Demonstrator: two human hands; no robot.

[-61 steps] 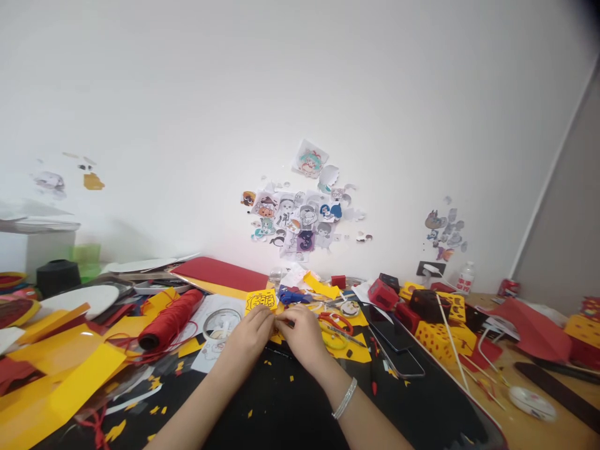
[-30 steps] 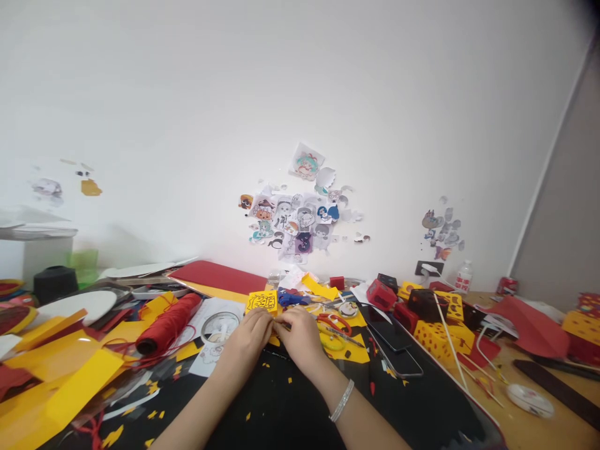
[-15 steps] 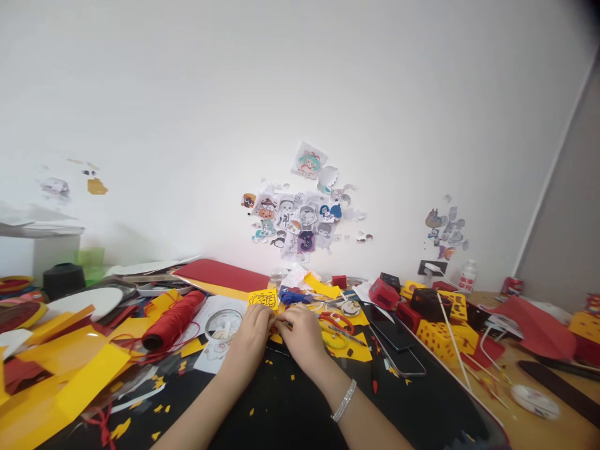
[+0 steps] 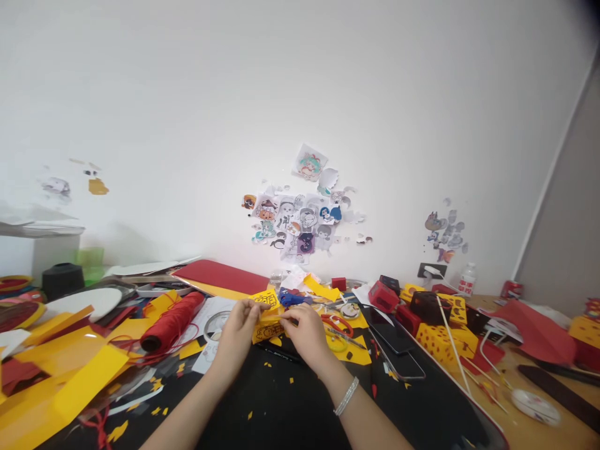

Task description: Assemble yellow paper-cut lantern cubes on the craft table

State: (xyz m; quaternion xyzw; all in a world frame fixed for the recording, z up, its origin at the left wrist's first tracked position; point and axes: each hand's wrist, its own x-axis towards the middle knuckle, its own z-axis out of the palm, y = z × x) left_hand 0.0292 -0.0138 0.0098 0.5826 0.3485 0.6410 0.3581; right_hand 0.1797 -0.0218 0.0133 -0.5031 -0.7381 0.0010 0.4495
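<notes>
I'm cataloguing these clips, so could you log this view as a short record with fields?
left hand: this hand pinches the left side of a yellow patterned piece
right hand: this hand has its fingertips at the piece's right edge; grip unclear
right wrist: silvery bracelet
surface under hands: black mat with small yellow scraps
left of hands: red spool, loose yellow sheets
right of hands: dark phone, yellow spotted box
wall: cluster of drawings

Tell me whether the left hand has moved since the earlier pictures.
Yes: the left hand has shifted left, closer to the red thread spool.
</notes>
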